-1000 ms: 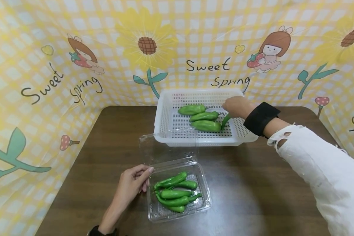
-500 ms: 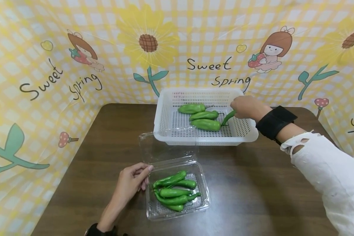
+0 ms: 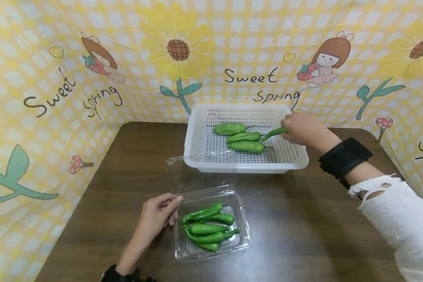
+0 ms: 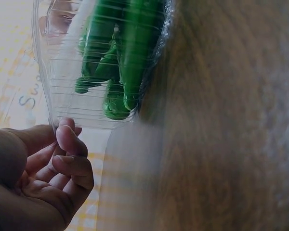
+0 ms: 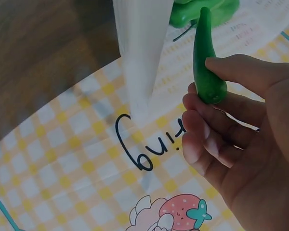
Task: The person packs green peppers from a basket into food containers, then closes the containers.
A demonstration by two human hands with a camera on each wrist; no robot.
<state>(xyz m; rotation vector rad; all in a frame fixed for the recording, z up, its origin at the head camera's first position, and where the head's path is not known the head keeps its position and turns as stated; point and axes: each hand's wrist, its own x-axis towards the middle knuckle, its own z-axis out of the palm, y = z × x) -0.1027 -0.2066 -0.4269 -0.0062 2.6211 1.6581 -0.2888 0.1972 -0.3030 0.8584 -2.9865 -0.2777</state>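
My right hand (image 3: pixel 304 128) pinches a slim green chili pepper (image 3: pixel 274 133) between thumb and fingers, over the right part of a white perforated basket (image 3: pixel 244 169). In the right wrist view, the thumb lies on the thick end of the pepper (image 5: pixel 205 72). Three larger, paler green peppers (image 3: pixel 245 147) lie in the basket, left of the held one. Nearer the front, my left hand (image 3: pixel 155 217) pinches the left rim of a clear plastic clamshell box (image 3: pixel 246 231). Several slim green peppers (image 3: pixel 208 229) lie inside the box, seen through its wall in the left wrist view.
The box's clear lid (image 3: pixel 201 176) stands open towards the back, its top edge overlapping the basket's front in the head view. A brown wooden table (image 3: pixel 127 168) carries everything. Yellow checked cloth (image 3: pixel 134 51) hangs behind it and along the sides.
My right hand has drawn to the right across the basket with the slim pepper, which now lies closer to level. My left hand stays at the box rim.
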